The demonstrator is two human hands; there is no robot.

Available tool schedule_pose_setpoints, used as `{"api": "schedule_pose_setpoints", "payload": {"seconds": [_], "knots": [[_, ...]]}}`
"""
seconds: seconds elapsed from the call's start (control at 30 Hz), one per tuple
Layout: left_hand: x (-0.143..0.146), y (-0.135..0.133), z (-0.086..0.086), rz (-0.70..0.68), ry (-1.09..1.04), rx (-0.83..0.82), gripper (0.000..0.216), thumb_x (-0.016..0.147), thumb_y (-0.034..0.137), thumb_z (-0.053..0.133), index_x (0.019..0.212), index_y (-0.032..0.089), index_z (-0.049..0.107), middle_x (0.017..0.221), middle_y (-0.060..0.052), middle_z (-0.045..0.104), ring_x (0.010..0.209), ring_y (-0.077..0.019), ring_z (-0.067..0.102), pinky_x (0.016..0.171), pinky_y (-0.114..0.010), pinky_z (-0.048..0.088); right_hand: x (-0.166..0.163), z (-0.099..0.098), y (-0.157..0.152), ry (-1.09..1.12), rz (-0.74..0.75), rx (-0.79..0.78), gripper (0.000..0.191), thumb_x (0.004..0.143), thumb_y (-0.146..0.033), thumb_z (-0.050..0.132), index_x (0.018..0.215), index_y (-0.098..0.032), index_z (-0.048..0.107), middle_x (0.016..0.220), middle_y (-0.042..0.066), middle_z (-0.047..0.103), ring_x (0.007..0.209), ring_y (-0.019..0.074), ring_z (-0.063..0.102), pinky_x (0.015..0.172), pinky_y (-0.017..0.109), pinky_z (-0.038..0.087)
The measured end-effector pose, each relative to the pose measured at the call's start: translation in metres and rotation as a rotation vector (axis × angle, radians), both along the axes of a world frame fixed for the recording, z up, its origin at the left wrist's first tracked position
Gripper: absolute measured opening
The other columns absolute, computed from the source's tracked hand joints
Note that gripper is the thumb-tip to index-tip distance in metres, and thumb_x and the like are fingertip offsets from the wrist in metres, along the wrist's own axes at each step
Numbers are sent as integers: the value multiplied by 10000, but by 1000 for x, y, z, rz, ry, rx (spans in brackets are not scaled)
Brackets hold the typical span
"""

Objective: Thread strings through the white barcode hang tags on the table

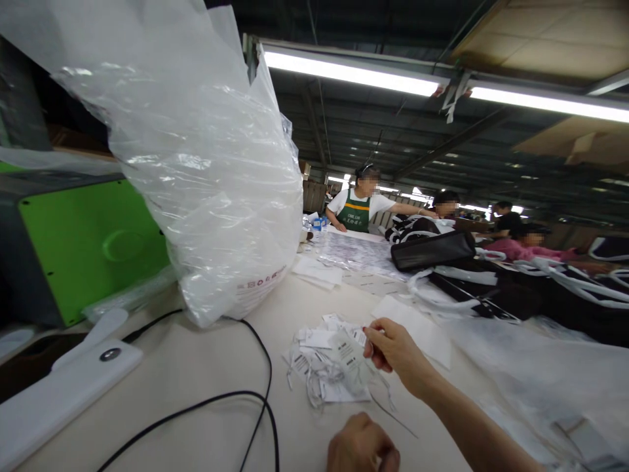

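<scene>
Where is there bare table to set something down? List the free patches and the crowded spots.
Free: the strip between the black cable and the pile of tags; also the near-left patch between the cable and the white device. Crowded: around the tags, where the right hand pinches one and the left hand sits; under the plastic bag; the right side with black bags.

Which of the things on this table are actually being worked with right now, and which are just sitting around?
In use:
- right hand pinching a paper tag
- left hand, closed low down near the pile of tags

Lying about:
- big clear plastic bag
- black cable
- green machine
- black bags by the other workers
</scene>
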State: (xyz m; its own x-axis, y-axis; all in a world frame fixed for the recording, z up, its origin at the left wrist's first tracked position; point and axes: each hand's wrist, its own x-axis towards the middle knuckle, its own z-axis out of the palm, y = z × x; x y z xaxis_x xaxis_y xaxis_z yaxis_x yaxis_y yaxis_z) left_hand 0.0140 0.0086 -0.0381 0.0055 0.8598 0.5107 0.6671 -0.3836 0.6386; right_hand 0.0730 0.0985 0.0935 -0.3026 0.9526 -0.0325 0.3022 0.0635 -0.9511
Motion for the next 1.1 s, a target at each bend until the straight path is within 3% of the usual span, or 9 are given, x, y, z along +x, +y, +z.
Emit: {"api": "schedule_pose_setpoints", "payload": {"seconds": [0.17, 0.27, 0.37, 0.43, 0.6, 0.83, 0.9, 1.0, 1.1], "knots": [[-23, -7, 40, 57, -375, -194, 168, 742, 148, 427, 686, 161, 585, 653, -18, 586, 630, -139, 556, 587, -243, 430, 15, 13, -10, 189, -13, -99, 206, 682, -335, 558, 611, -183, 438, 480, -59, 558, 317, 23, 357, 335, 170, 183], [-24, -3, 45, 169, -554, -214, 184, 753, 233, 439, 854, 149, 567, 776, -43, 578, 681, -161, 544, 646, -289, 449, 23, 19, -18, 268, -18, -168, 244, 634, -349, 616, 602, -177, 445, 465, -61, 539, 319, 13, 335, 343, 165, 166], [-25, 1, 44, 315, -671, -176, 424, 709, 278, 499, 1088, 92, 472, 991, -114, 534, 831, -207, 538, 703, -330, 458, 31, 25, -29, 321, -11, -233, 274, 598, -343, 664, 596, -169, 453, 453, -64, 523, 327, 5, 337, 349, 152, 158], [-27, 3, 44, 333, -697, -116, 555, 678, 270, 537, 1178, 68, 404, 1127, -156, 486, 1005, -248, 491, 793, -362, 444, 34, 30, -37, 346, 1, -274, 287, 584, -335, 689, 600, -165, 458, 451, -65, 519, 323, -2, 333, 347, 145, 147], [-33, 2, 48, 186, -633, -93, 667, 630, 237, 641, 1237, 128, 386, 1279, -142, 440, 1193, -268, 377, 973, -425, 324, 40, 43, -58, 384, 45, -382, 314, 581, -326, 723, 622, -167, 456, 430, -71, 516, 285, -16, 307, 332, 137, 106], [-30, -12, 69, -93, -582, -123, 622, 513, 116, 731, 1108, 189, 566, 1155, -77, 571, 1115, -258, 456, 992, -396, 292, 43, 61, -84, 424, 178, -437, 285, 652, -305, 711, 614, -148, 476, 412, -73, 503, 271, -21, 294, 309, 135, 105], [-29, -16, 75, -184, -598, -167, 573, 490, 104, 747, 1041, 196, 619, 1065, -57, 618, 1023, -247, 505, 941, -372, 332, 44, 66, -91, 417, 187, -451, 274, 668, -301, 702, 613, -149, 480, 413, -69, 509, 268, -20, 297, 306, 136, 108], [-25, -22, 83, -363, -717, -358, 444, 495, 178, 765, 929, 171, 669, 814, -20, 644, 740, -180, 549, 722, -301, 418, 44, 72, -99, 420, 184, -480, 279, 662, -304, 706, 598, -157, 478, 403, -66, 511, 260, -16, 289, 302, 145, 99], [-22, -27, 86, -555, -854, -509, 293, 552, 295, 748, 787, 130, 690, 601, 17, 567, 528, -93, 448, 547, -226, 361, 45, 75, -105, 429, 189, -488, 274, 656, -302, 706, 593, -160, 481, 401, -67, 512, 260, -14, 275, 306, 153, 90]]}}
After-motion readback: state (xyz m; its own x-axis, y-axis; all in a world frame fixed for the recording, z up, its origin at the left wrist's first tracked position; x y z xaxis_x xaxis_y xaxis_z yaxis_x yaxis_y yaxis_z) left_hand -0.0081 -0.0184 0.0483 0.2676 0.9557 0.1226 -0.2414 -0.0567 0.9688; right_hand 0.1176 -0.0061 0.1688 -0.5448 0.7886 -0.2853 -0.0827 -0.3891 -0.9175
